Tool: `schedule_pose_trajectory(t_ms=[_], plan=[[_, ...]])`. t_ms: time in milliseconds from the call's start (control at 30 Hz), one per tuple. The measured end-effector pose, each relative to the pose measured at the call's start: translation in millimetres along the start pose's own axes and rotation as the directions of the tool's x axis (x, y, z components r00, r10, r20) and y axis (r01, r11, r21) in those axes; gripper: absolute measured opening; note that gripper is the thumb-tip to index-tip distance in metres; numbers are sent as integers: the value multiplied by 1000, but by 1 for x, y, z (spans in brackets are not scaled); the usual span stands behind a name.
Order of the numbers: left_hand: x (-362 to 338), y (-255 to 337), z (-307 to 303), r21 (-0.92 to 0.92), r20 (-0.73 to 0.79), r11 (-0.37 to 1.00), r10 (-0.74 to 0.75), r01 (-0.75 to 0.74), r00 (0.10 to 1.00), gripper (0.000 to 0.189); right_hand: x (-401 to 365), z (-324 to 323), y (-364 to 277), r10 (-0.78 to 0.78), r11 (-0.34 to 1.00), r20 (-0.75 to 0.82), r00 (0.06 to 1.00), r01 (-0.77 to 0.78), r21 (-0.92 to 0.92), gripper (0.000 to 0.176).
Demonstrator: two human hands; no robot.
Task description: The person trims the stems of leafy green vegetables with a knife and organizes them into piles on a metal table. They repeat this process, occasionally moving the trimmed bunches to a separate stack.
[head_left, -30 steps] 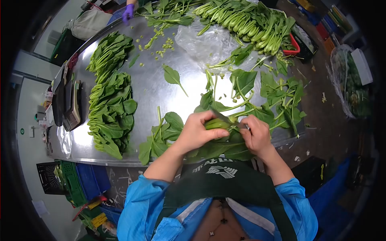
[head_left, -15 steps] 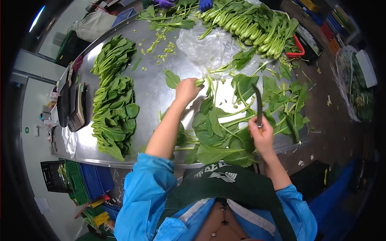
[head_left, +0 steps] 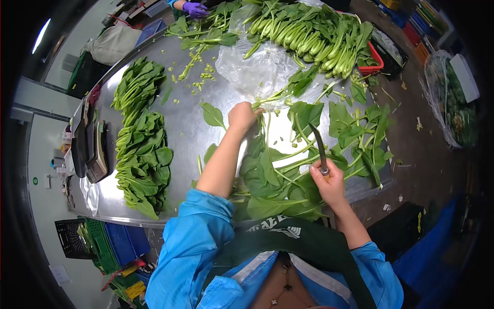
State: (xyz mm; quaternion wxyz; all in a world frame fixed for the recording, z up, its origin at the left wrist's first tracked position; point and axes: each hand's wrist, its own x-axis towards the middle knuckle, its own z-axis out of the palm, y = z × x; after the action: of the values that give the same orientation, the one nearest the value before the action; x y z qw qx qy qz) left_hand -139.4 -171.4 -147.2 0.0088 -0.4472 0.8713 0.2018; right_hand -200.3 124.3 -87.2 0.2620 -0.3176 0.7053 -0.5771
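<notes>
My left hand [head_left: 243, 117] is closed around a stalk of leafy greens, its pale cut end just showing by the fingers. In my right hand [head_left: 329, 183] is a knife with a dark curved blade [head_left: 320, 147], held by its handle with the tip pointing up and away. Between and below my hands, loose leafy greens [head_left: 278, 177] lie spread over the metal table [head_left: 193, 110]. More loose stalks [head_left: 363, 131] lie just right of the blade. A single leaf [head_left: 212, 114] sticks out left of my left hand.
Trimmed greens [head_left: 141, 154] are stacked along the table's left side, near a scale [head_left: 96, 154]. At the far side lie a large pile of greens [head_left: 309, 38], crumpled clear plastic [head_left: 247, 69] and cut stem bits [head_left: 206, 76]. A red crate [head_left: 371, 66] stands far right. Another person's purple-gloved hand [head_left: 195, 9] is at the top.
My left hand has shifted slightly and its grip has turned. My right hand has come a little left and lower, tilting the knife blade leftward. The other person's purple-gloved hand has moved left.
</notes>
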Motion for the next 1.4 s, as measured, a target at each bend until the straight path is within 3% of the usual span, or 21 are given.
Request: schedule_pose_trajectory(t_ms=[133,200,233,300,333,400,467,567,633,767,800,867,900,933,1000,1067,1133,1167,1267,1333,1400], plan=[[-3,3,18,89,72,995,-57,51,996,47,0,10,-4,-17,1000,40,999,18,-15,13],[-1,-4,30,-50,64,995,-79,82,995,45,-1,6,-3,-28,999,55,998,29,-22,13],[-9,-4,21,-292,55,956,14,2,998,41,-1,2,-6,-59,997,4,998,59,-52,13],[-43,10,-12,-622,163,781,64,53,985,37,-1,-9,-5,-92,991,-87,992,82,-108,18],[-65,15,-26,-729,208,684,199,16,958,35,-1,-13,-7,-82,992,-107,991,72,-103,18],[-119,41,-62,-699,139,696,357,-164,924,35,0,-25,-20,-276,931,-22,961,261,-255,28],[-150,52,-84,-636,162,721,475,-276,865,34,-3,-23,-44,-220,934,33,975,221,-280,32],[-171,58,-97,-662,73,658,533,-359,843,30,-1,-18,-59,-363,852,191,912,408,-327,25],[-178,59,-104,-483,-119,620,653,-619,748,24,-4,-17,-63,-334,866,202,921,384,-321,24],[-186,59,-104,-490,-174,597,648,-636,742,22,-10,-19,-63,-346,860,222,912,403,-312,21],[-188,56,-105,-571,-111,576,652,-585,750,21,-11,-20,-56,-349,860,225,910,407,-310,21],[-190,47,-105,-639,-60,555,655,-533,754,20,-11,-28,-31,-272,846,9,962,243,-475,20],[-189,40,-102,-662,-63,560,621,-499,781,20,-10,-35,-28,-140,854,1,990,122,-506,20],[-189,34,-96,-685,-65,564,583,-461,810,19,-11,-34,-25,-156,850,18,988,144,-506,20],[-190,26,-85,-672,-59,576,586,-466,808,19,-24,-23,-27,-91,980,19,996,93,-175,18],[-196,26,-79,-801,-134,425,561,-423,817,19,-27,-8,-32,-105,985,81,991,115,-131,16],[-205,6,-85,-961,60,266,452,-71,890,22,-29,8,-21,-21,1000,55,998,22,-13,13],[-209,-12,-89,-992,45,125,413,-7,910,25,-33,14,-14,-18,999,84,996,15,37,13],[-220,-86,-99,-970,-131,-210,22,-124,991,35,-45,25,3,131,968,241,962,-177,180,18],[-233,-140,-118,-897,-212,-332,-260,-293,942,36,-57,37,9,124,941,319,940,-213,262,23],[-247,-204,-136,-811,-258,-385,-439,-440,861,28,-64,55,1,136,903,354,925,-263,340,28]])
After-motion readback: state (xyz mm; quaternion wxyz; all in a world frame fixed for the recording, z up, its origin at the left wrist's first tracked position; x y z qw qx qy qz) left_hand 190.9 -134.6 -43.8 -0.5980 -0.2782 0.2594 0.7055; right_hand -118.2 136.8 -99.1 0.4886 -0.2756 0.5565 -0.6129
